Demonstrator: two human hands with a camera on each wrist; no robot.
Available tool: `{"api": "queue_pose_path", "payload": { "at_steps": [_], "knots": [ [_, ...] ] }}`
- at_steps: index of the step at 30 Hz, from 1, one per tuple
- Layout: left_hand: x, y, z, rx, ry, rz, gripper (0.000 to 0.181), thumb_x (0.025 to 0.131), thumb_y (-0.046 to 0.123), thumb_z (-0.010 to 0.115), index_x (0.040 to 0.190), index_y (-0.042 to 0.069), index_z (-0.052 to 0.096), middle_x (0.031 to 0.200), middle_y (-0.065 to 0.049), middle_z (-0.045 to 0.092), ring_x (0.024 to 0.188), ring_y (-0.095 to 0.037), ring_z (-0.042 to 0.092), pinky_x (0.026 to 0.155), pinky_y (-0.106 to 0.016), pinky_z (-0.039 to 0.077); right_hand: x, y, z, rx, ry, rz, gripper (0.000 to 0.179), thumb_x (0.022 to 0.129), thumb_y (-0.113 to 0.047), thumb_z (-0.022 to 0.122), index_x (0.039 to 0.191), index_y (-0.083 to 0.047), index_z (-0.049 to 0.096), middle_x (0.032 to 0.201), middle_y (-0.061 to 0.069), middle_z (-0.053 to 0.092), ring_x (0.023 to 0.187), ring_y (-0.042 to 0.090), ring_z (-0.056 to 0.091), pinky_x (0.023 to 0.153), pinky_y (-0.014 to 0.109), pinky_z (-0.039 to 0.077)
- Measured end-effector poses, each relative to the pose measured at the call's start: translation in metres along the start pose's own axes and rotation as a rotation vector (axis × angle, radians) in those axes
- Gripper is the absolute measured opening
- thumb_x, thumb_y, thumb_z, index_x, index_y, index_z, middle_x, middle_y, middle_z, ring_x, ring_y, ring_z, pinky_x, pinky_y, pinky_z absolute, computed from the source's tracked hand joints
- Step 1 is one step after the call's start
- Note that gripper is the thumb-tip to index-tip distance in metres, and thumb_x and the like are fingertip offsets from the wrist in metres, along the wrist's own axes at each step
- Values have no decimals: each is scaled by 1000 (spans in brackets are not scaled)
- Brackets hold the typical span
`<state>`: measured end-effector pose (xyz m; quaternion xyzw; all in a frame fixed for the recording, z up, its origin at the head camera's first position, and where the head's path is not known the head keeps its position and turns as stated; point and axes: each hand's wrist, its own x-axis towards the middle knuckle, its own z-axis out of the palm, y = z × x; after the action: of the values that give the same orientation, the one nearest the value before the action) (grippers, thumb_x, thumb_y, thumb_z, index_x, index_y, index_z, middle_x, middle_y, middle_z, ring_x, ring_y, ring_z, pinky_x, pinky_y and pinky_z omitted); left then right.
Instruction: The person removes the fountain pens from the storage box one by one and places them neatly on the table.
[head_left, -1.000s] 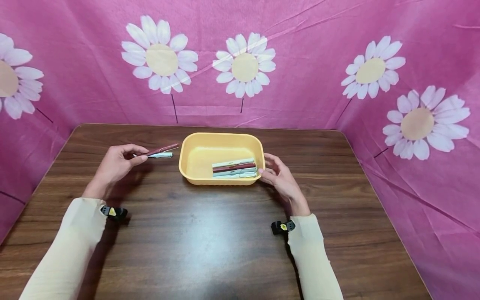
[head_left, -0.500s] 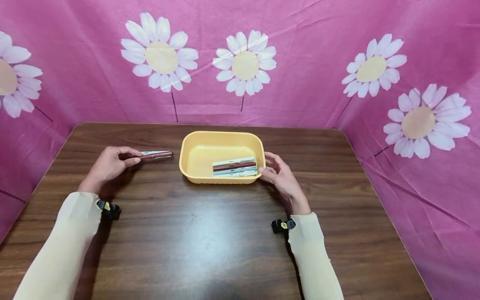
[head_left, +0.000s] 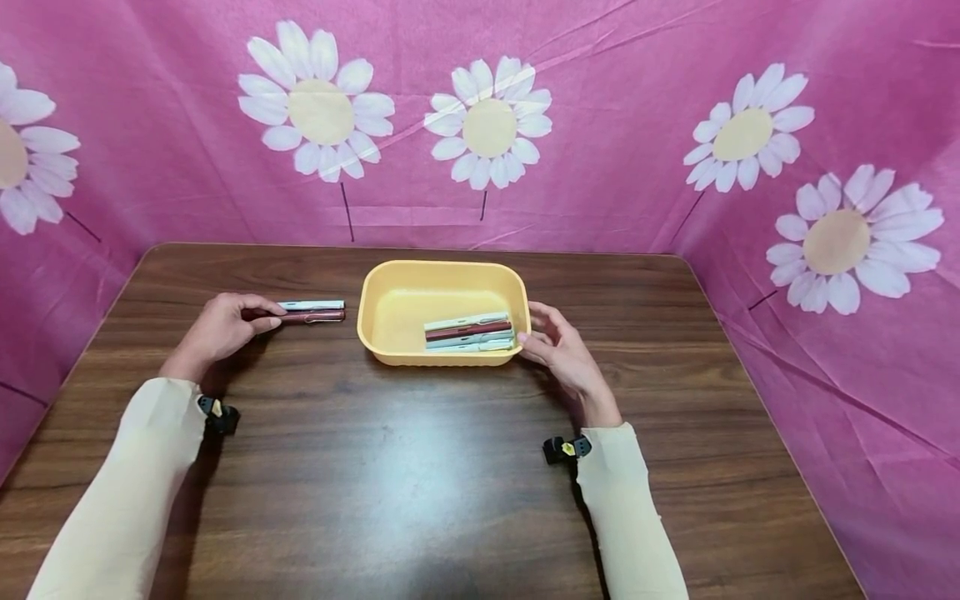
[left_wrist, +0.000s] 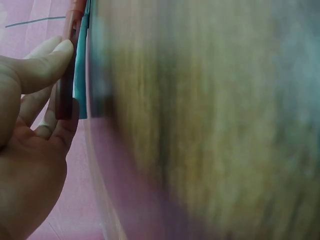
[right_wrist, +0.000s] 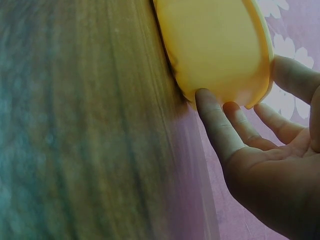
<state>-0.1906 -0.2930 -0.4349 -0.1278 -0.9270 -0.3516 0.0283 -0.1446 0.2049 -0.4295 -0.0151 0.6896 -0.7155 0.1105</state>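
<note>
My left hand point(head_left: 222, 327) pinches a dark red pen point(head_left: 315, 317) between thumb and fingertips, left of a yellow plastic basket point(head_left: 393, 329). Alongside it, on the far side, lies a light blue pen point(head_left: 317, 305); whether the fingers also touch that pen cannot be made out. In the left wrist view the thumb presses on the red pen point(left_wrist: 66, 85), with the blue pen point(left_wrist: 80, 75) close behind it. My right hand point(head_left: 564, 354) holds the basket's right end, thumb at the rim and fingers against the outer wall, as the right wrist view shows.
Several pens point(head_left: 468, 332), pale ones and a dark red one, lie side by side in the basket's right half. The brown wooden table point(head_left: 420, 467) runs back to a pink cloth point(head_left: 600, 150) with printed daisies, which also hangs along both sides.
My left hand has moved slightly left and lowered the two pens, which turned from crossed to side by side, the blue one now farther back. The right hand and basket stayed put.
</note>
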Motion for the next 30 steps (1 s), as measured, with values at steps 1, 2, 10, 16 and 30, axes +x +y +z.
{"api": "queue_pose_path", "payload": {
  "at_steps": [1,2,10,16,30],
  "knots": [
    [0,0,-1,18,-4,-7,10,91,8,76,100,3,78,104,-22,73,96,-16,63,83,-22,40,0,0,0,3,1,-1,59,98,7,59,152,-1,36,145,28,44,113,24,60,91,32,56],
    [1,0,-1,32,-7,-11,11,92,9,75,100,3,78,106,-22,73,98,-23,63,84,-25,40,0,0,0,3,3,-1,59,98,7,59,152,-1,36,145,28,44,112,24,61,91,32,56],
    [4,-2,0,32,-11,-21,14,93,13,75,103,4,79,110,-21,73,106,-33,63,89,-27,41,-2,2,-1,-4,10,0,59,98,7,58,152,-1,36,145,28,44,109,21,62,93,35,55],
    [3,-7,2,0,-5,-10,13,92,10,76,102,2,79,107,-22,73,93,7,54,85,-16,40,-5,5,-2,-5,9,13,59,99,7,58,153,-1,34,146,29,43,107,19,63,94,37,55],
    [6,-2,-2,85,-47,-2,12,90,3,75,102,2,77,91,-16,72,82,-22,60,74,-33,43,1,2,-1,-1,10,5,59,98,7,59,152,-1,37,144,27,45,111,21,61,91,32,56]
  ]
}}
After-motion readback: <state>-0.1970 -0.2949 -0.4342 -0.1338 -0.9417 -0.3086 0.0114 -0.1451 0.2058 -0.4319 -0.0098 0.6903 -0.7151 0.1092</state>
